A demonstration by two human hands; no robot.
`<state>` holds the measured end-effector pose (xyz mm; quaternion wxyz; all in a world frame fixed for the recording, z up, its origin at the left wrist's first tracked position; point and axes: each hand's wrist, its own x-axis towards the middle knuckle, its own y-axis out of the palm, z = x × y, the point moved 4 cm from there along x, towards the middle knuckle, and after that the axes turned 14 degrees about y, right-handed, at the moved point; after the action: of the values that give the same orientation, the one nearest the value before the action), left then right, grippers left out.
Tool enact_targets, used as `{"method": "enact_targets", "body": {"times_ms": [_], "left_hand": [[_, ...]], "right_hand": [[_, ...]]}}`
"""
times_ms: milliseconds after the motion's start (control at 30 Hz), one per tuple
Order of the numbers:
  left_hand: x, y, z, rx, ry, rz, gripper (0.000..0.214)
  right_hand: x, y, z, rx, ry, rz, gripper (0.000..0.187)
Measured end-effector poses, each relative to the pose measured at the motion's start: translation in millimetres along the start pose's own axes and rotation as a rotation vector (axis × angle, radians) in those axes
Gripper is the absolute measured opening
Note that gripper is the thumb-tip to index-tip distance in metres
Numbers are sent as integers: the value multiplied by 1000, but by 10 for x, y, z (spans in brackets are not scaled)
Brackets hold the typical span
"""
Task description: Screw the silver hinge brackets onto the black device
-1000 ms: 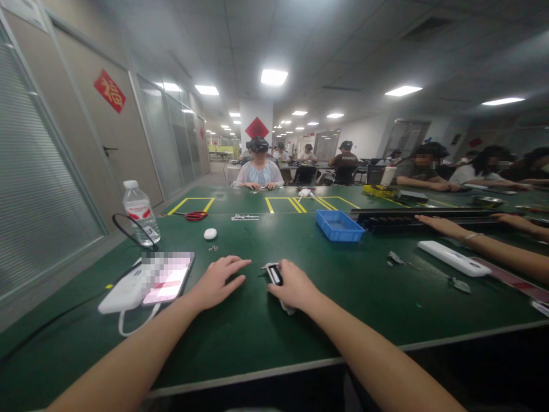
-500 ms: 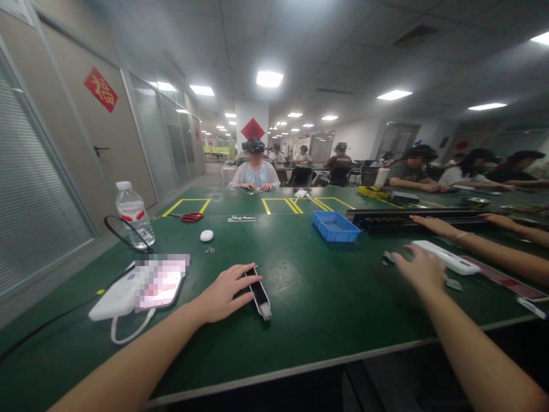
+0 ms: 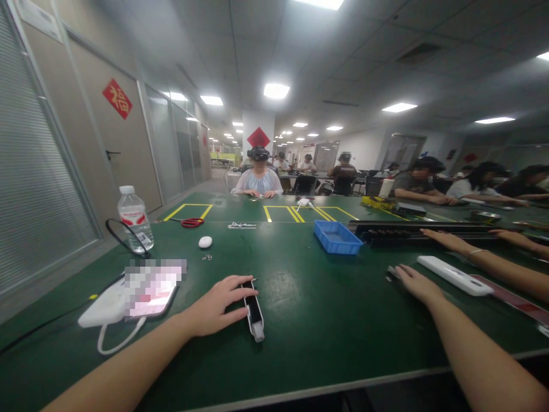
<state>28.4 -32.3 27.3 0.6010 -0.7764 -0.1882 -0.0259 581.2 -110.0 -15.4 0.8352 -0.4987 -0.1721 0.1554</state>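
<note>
Nearest me, my left hand (image 3: pixel 214 306) lies flat on the green tabletop (image 3: pixel 309 349), fingers spread, tips touching a small black-and-silver part (image 3: pixel 254 310) just to its right. The part is touched, not pinched, so I judge a nudge could slide it off line. Farther right, my right hand (image 3: pixel 418 284) lies palm down, fingers stretched flat, beside small metal bits (image 3: pixel 389 273) and near a co-worker's forearm (image 3: pixel 493 264) and white bar (image 3: pixel 454 276); a bump seems possible. Beyond sits a blue tray (image 3: pixel 337 237).

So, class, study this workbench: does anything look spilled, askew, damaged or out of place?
Nothing stands out. The water bottle stands upright and capped, the green table shows no spill, the left hand rests on a small black part, and the right hand lies flat and empty.
</note>
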Motion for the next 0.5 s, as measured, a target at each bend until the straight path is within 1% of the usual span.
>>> {"method": "enact_targets", "body": {"times_ms": [33,67,100,200,233,333,400,500], "left_hand": [[-3,4,7,-1,2,-3,40],[-5,8,14,-3,8,-9,40],[-7,10,20,-4,17,-17,40],[-7,15,33,-12,40,-35,40],[-6,16,35,-15,42,-34,40],[-4,13,33,-18,40,-35,40],[-5,9,27,-16,38,-35,40],[-5,6,17,-6,36,-25,41]], "right_hand": [[-41,65,89,-41,21,89,52],[-93,119,182,-75,15,152,53],[-150,156,275,-93,1,174,53],[-353,256,549,-114,-83,190,52],[-431,282,638,-120,-108,168,52],[-713,380,918,-137,-170,190,55],[-932,428,1125,-101,-196,193,53],[-1306,512,1504,14,-292,223,47]]}}
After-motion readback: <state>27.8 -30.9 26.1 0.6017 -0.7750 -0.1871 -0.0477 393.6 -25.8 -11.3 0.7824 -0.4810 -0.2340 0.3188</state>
